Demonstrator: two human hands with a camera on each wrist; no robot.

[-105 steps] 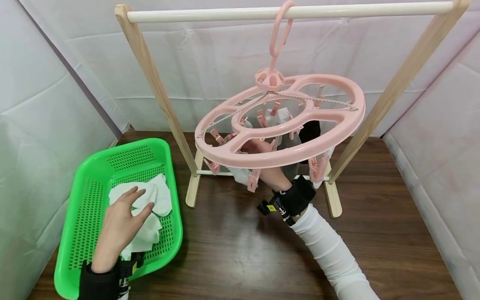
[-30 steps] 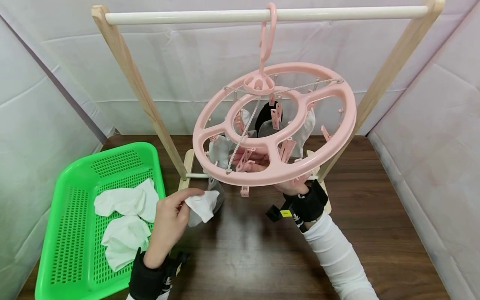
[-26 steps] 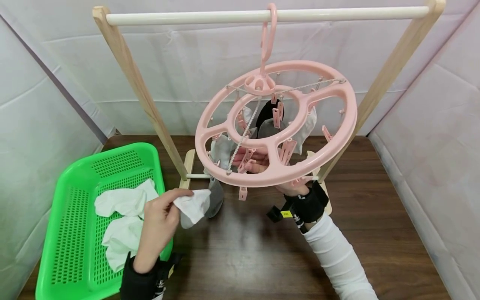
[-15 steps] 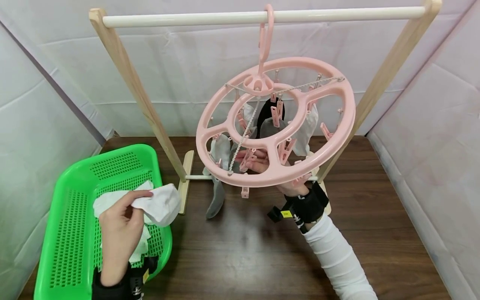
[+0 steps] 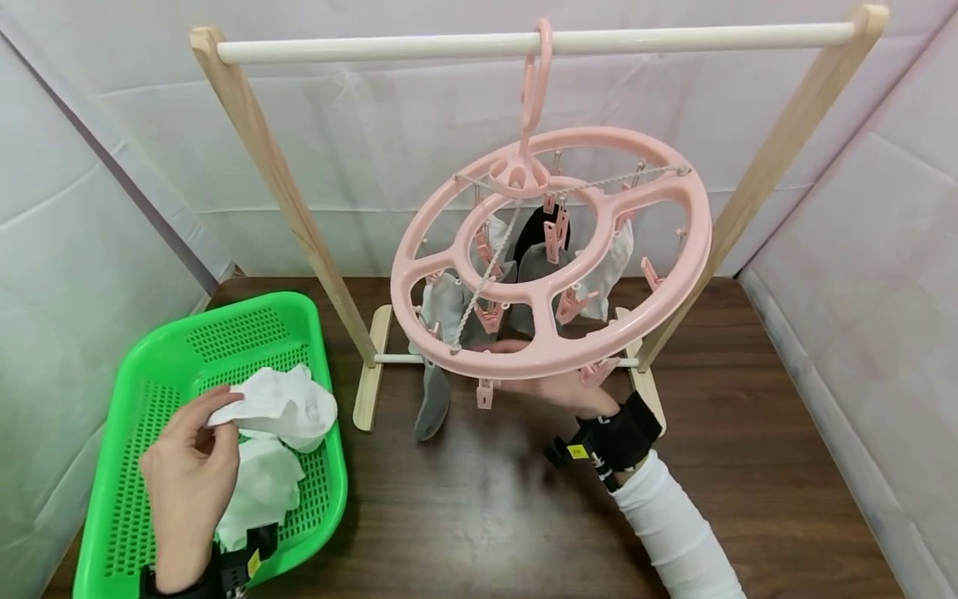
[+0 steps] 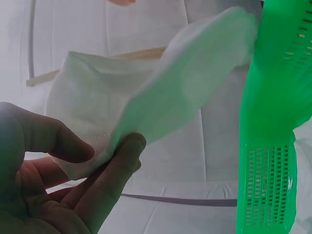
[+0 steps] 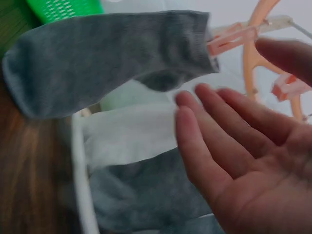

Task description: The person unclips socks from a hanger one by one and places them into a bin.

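Note:
Over the green basket (image 5: 329,491), my left hand (image 5: 187,478) pinches one end of a white sock (image 5: 288,408) between thumb and fingers. In the left wrist view that sock (image 6: 180,87) stretches out from the fingertips. My right hand (image 5: 554,391) is under the front of the pink round hanger (image 5: 554,358), partly hidden by its rim. In the right wrist view the right hand's fingers (image 7: 219,131) are extended and hold nothing. Just beyond them, a pink clothespin (image 7: 231,39) grips the cuff of a grey sock (image 7: 107,63).
Another white cloth piece (image 5: 258,487) lies in the basket. The hanger hooks onto a white rod (image 5: 374,50) between wooden posts. Grey, white and black socks, such as the black one (image 5: 535,233), hang from its clips. A pink clothespin (image 5: 651,273) dangles at the right.
My left hand has carried the white sock leftward from beside the hanger to over the basket. The right hand's fingers have come away from the clips and lowered. The hanger has turned since the earliest frame.

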